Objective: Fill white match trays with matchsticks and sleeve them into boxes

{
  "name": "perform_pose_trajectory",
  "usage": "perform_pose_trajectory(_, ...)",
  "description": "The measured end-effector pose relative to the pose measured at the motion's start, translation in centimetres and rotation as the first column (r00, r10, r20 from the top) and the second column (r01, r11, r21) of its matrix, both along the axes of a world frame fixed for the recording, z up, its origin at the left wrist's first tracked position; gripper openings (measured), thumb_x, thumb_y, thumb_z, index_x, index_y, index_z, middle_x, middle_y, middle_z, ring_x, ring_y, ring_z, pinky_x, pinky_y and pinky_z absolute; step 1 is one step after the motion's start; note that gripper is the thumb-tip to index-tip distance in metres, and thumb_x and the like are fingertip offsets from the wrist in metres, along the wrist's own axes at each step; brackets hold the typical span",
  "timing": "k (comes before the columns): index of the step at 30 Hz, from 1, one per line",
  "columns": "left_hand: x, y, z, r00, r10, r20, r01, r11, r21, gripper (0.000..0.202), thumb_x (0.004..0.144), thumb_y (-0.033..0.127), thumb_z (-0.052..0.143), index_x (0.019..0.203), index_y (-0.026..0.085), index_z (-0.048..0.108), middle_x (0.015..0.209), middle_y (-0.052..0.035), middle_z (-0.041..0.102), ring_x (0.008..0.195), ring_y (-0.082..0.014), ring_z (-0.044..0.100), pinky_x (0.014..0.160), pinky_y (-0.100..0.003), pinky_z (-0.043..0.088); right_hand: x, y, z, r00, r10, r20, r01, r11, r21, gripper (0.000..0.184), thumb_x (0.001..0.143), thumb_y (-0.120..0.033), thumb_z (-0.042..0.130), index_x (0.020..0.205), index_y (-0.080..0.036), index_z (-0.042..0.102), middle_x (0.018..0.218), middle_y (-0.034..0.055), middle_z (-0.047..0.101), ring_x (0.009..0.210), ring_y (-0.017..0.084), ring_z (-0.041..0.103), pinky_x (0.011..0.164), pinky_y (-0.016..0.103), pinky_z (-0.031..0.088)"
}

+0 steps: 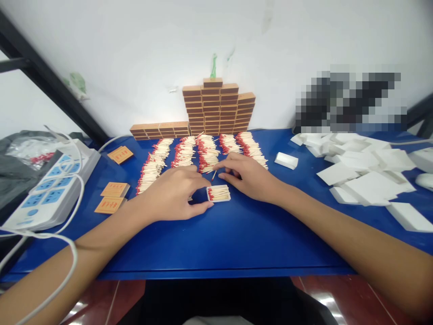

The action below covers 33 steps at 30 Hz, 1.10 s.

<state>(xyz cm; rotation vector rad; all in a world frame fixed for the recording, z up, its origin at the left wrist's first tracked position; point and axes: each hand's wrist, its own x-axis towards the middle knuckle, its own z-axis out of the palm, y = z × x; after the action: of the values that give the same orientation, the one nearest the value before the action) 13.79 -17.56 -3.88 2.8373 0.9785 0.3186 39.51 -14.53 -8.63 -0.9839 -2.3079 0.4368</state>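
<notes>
A small white matchbox tray [229, 198] lies on the blue table, with red-headed matches [219, 193] inside it. At its left end is my left hand [181, 193], thumb and index finger at the near and far corners, steadying it. My right hand [248, 178] is just behind and right of the tray, its fingers curled and pinching a single match [214, 175] that slants red head down. Beyond both hands, loose matches lie in several rows, including a left row [154, 167] and a middle row [207, 151]; my hands cover parts of them.
Closed brown matchboxes [219, 108] are stacked against the wall. Orange matchbox sleeves [113, 197] lie at the left, near a white power strip [50, 185] with looping cables. White empty trays [365, 167] are heaped at the right; one white tray [286, 160] lies apart.
</notes>
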Motion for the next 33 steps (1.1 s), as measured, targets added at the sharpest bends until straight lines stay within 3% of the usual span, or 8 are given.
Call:
perform_pose_trajectory(5,-0.1,0.0,0.0,1.0,0.003,0.009,-0.003,0.999,0.038,0.029,0.094,0.044,0.073,0.11,0.021,0.08,0.078,-0.0029,0.069,0.077,-0.0208,0.063,0.07,-0.034,0.046,-0.3,0.0,-0.4,0.997,-0.026,0.073,0.026,1.0,0.01,0.02,0.104,-0.022,0.062,0.12,-0.02,0.073,0.098,0.0058,0.061,0.087,0.021,0.062,0.075,0.034,0.048)
perform_pose_trajectory(11,-0.1,-0.2,0.0,1.0,-0.021,0.019,0.02,0.998,0.059,0.027,0.095,0.042,0.072,0.108,0.02,0.081,0.078,-0.0036,0.069,0.076,-0.0204,0.063,0.068,-0.033,0.045,-0.5,-0.1,0.0,0.998,-0.029,0.063,0.029,1.0,0.002,0.008,0.103,-0.022,0.062,0.103,-0.021,0.069,0.098,0.0048,0.06,0.083,0.019,0.06,0.074,0.033,0.047)
perform_pose_trajectory(17,-0.2,0.0,-0.1,1.0,-0.006,0.011,0.006,0.999,0.054,0.028,0.094,0.043,0.073,0.108,0.02,0.081,0.075,-0.0031,0.069,0.076,-0.0209,0.063,0.069,-0.033,0.045,-0.5,0.0,0.2,0.991,-0.049,0.128,0.052,0.998,-0.021,0.01,0.105,-0.023,0.061,0.096,-0.021,0.066,0.097,0.005,0.061,0.083,0.02,0.06,0.074,0.033,0.046)
perform_pose_trajectory(26,-0.2,0.3,-0.1,0.998,0.05,-0.027,-0.049,0.998,0.042,0.027,0.096,0.045,0.072,0.109,0.022,0.08,0.077,-0.003,0.067,0.078,-0.021,0.063,0.073,-0.034,0.046,1.4,-0.2,2.3,0.989,-0.087,0.117,0.078,0.994,0.081,0.011,0.104,-0.027,0.063,0.096,-0.021,0.066,0.094,0.0057,0.063,0.082,0.021,0.059,0.073,0.033,0.044)
perform_pose_trajectory(33,-0.1,0.6,-0.3,0.995,0.085,-0.048,-0.084,0.996,0.037,0.029,0.098,0.046,0.069,0.111,0.022,0.079,0.081,-0.004,0.069,0.081,-0.022,0.063,0.075,-0.035,0.046,1.8,-0.6,3.0,0.993,-0.052,0.105,0.054,0.998,-0.019,0.015,0.103,-0.032,0.063,0.093,-0.022,0.068,0.091,0.0052,0.063,0.079,0.02,0.058,0.071,0.034,0.044)
